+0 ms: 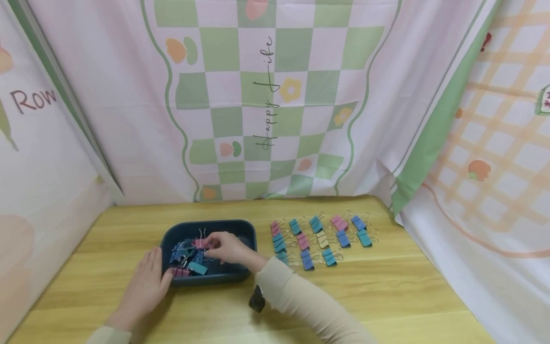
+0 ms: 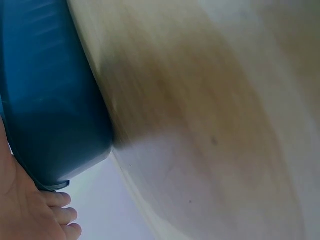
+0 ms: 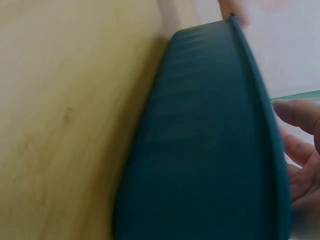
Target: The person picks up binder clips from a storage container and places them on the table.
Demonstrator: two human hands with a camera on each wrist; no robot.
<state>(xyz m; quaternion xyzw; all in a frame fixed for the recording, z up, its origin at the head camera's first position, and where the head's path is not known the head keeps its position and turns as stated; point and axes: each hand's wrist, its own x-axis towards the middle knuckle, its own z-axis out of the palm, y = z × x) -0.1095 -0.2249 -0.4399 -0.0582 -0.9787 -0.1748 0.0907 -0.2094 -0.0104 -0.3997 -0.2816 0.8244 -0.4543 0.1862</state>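
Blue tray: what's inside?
Pile of binder clips toward the left end of the tray: pink, teal and blue ones. The right grip covers part of the interior; whatever lies beneath it or under the top clips is hidden.

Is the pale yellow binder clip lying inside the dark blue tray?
No, the pale yellow binder clip lies on the table to the right of the dark blue tray.
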